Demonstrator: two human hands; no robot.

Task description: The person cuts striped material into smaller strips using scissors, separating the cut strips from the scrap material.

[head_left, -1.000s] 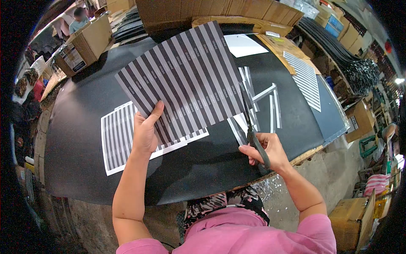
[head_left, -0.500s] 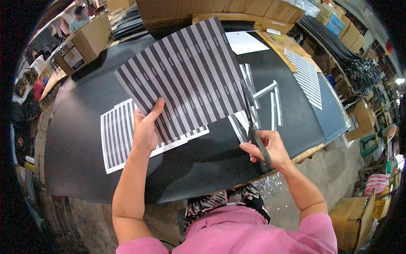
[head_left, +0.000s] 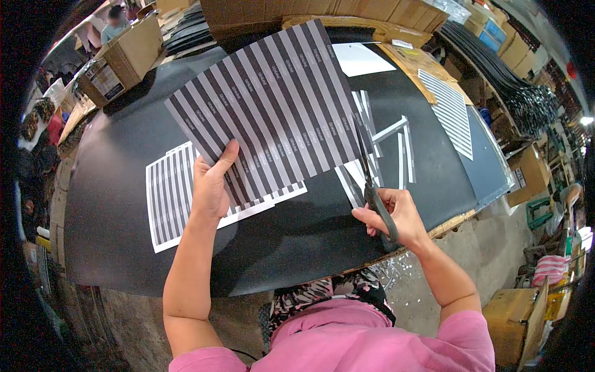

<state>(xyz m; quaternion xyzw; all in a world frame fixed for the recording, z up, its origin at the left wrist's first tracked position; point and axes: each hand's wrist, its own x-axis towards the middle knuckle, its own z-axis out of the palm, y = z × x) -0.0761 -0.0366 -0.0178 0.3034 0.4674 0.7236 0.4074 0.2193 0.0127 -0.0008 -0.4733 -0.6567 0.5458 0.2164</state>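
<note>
My left hand (head_left: 211, 187) grips the lower left edge of a striped sheet (head_left: 266, 105), thumb on top. The sheet has dark and grey bands with small printed lettering and is held raised and tilted over the table. My right hand (head_left: 396, 217) is closed round the handles of black scissors (head_left: 375, 197). The blades point up along the sheet's right edge; how far apart they are is hard to make out. Below the sheet lie more striped sheets with white borders (head_left: 162, 208). Cut white-and-dark strips (head_left: 404, 149) lie right of the scissors.
The black-topped table (head_left: 111, 186) has a plain white sheet (head_left: 365, 60) at its back and another striped sheet (head_left: 447, 111) at the right. Cardboard boxes (head_left: 121, 65) stand behind. Stacked black strips (head_left: 502, 80) lie on the right. A person (head_left: 114, 26) is far back left.
The striped sheet has risen slightly and shifted a little left with my left hand. My right hand with the scissors stays nearly in place.
</note>
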